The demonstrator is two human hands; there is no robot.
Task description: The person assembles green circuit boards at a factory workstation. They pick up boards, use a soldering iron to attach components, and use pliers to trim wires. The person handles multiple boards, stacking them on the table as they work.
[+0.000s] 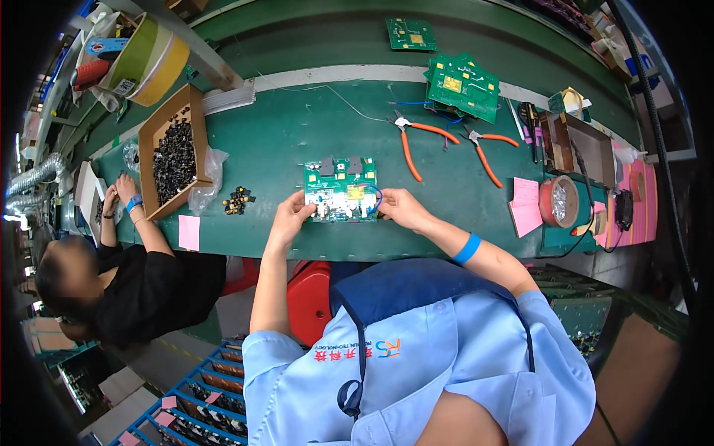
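A green circuit board (341, 191) with dark blocks, yellow parts and a blue wire lies in front of me on the green table. My left hand (291, 215) grips its left edge between thumb and fingers. At the board's lower right corner, my right hand (402, 209) has its fingers closed at the edge, near the blue wire. A small heap of black and yellow components (238, 201) sits to the left of the board. Two orange-handled cutting pliers, one (411, 145) nearer and another (483, 152) farther right, rest beyond my right hand.
Green boards (465, 85) are stacked at the back. A cardboard box (172, 149) of small black parts stands left, near a co-worker (126, 282). Pink papers (526, 204), a tape roll (559, 201) and an open tray (591, 152) are at right. A red stool (309, 301) stands below the table edge.
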